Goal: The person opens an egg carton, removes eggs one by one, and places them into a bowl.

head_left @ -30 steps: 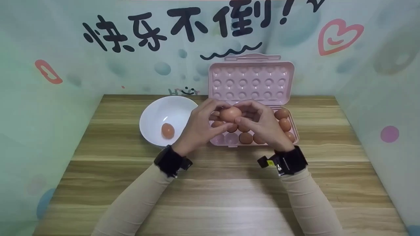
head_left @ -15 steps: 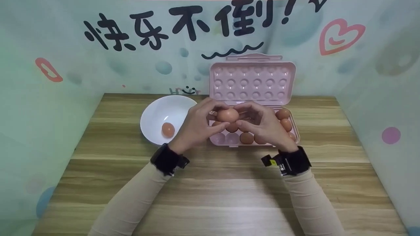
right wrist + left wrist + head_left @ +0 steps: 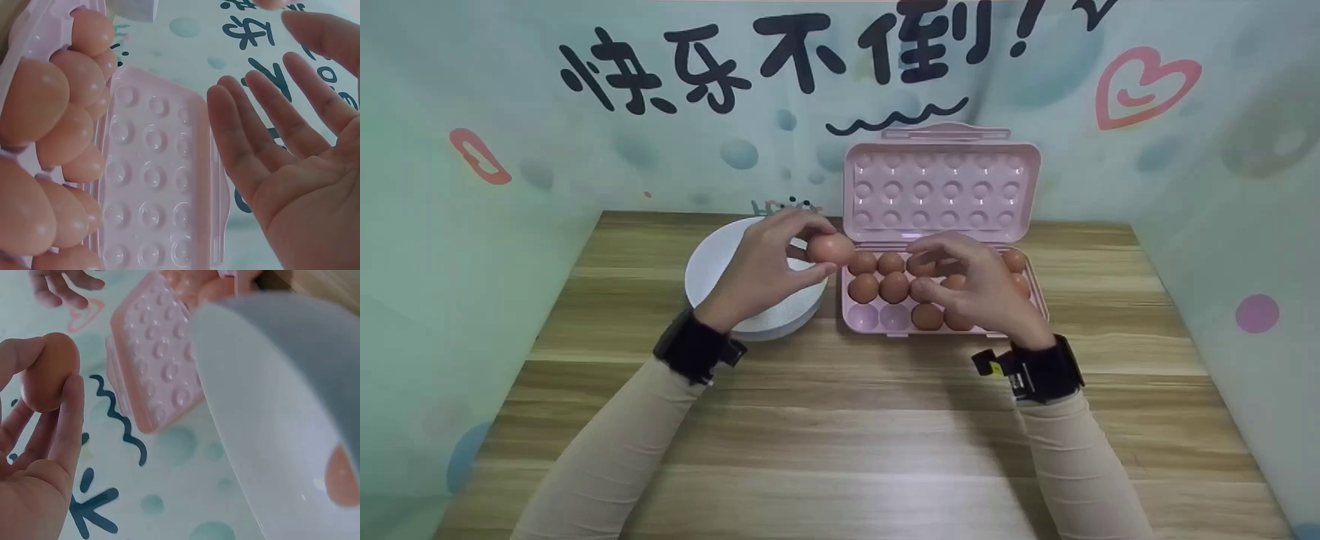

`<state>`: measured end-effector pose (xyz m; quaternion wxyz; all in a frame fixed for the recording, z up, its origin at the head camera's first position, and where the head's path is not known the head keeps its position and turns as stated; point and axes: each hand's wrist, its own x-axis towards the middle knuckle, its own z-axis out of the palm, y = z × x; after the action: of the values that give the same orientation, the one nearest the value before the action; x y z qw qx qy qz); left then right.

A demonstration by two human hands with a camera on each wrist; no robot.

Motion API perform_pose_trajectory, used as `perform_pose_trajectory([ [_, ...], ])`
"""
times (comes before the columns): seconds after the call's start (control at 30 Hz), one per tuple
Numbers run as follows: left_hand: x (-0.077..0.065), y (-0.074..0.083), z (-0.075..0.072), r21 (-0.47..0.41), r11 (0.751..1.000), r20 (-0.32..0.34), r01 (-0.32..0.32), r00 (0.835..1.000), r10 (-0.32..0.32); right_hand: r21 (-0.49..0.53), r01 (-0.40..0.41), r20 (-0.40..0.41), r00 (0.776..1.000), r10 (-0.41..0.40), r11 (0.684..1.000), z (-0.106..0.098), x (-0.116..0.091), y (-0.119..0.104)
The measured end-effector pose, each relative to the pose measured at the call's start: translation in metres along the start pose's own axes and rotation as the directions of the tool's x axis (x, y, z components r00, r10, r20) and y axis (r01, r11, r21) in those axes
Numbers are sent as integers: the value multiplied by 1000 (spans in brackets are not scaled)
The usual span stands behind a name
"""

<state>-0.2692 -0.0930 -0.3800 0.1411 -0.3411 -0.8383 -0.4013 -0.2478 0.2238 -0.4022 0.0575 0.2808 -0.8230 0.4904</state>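
A brown egg [image 3: 831, 248] is pinched between the thumb and fingers of my left hand [image 3: 761, 262], held over the right side of the white bowl [image 3: 791, 324]. In the left wrist view the same egg [image 3: 52, 372] shows whole, and a second egg [image 3: 343, 478] lies inside the bowl. My right hand [image 3: 979, 285] hovers over the pink egg box [image 3: 1041, 304] with nothing in its grasp. Its fingers [image 3: 270, 124] are spread and relaxed in the right wrist view. Several brown eggs [image 3: 894, 287] sit in the box, with two bare cups at its front left.
The pink lid [image 3: 941, 187] of the egg box stands raised at the back, close to the printed backdrop [image 3: 660, 150]. Under everything is a wood-grain table [image 3: 840, 435]. Bowl and box stand side by side near the table's back edge.
My right hand has let go of the egg both hands were touching. The left hand has carried it leftward from above the box to over the bowl.
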Motion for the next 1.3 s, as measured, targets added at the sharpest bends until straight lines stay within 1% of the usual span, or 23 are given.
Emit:
perform_pose_trajectory([
  [0.1,-2,-8,-9,36,999,35,38,999,-40,-64,31,-3,1000,-31,997,-1,-1,1],
  [0.2,-3,-15,-16,60,995,65,74,995,-78,-102,45,-1,999,-45,994,-1,-1,3],
  [0.4,-3,-28,-24,101,990,121,102,986,-114,-188,47,-5,999,-49,981,-2,-1,3],
  [0.5,-2,-32,-28,122,983,146,135,977,-152,-227,41,-9,999,-44,973,-3,-1,3],
  [0.6,-2,-36,-30,167,971,172,171,965,-200,-256,44,-7,999,-48,966,-4,-1,3],
  [0.7,-1,-39,-31,216,959,202,184,952,-228,-280,59,-5,998,-63,958,-5,-2,5],
  [0.93,-1,-50,-34,259,953,251,159,942,-225,-301,78,7,997,-80,950,-6,-2,7],
  [1.03,-2,-55,-34,290,945,269,152,934,-233,-307,81,9,997,-82,948,-7,-3,7],
  [1.2,-6,-63,-34,324,938,285,121,933,-218,-319,87,16,996,-86,944,-7,-3,8],
  [1.3,-9,-67,-33,346,933,306,99,928,-212,-323,87,19,996,-86,942,-7,-2,8],
])
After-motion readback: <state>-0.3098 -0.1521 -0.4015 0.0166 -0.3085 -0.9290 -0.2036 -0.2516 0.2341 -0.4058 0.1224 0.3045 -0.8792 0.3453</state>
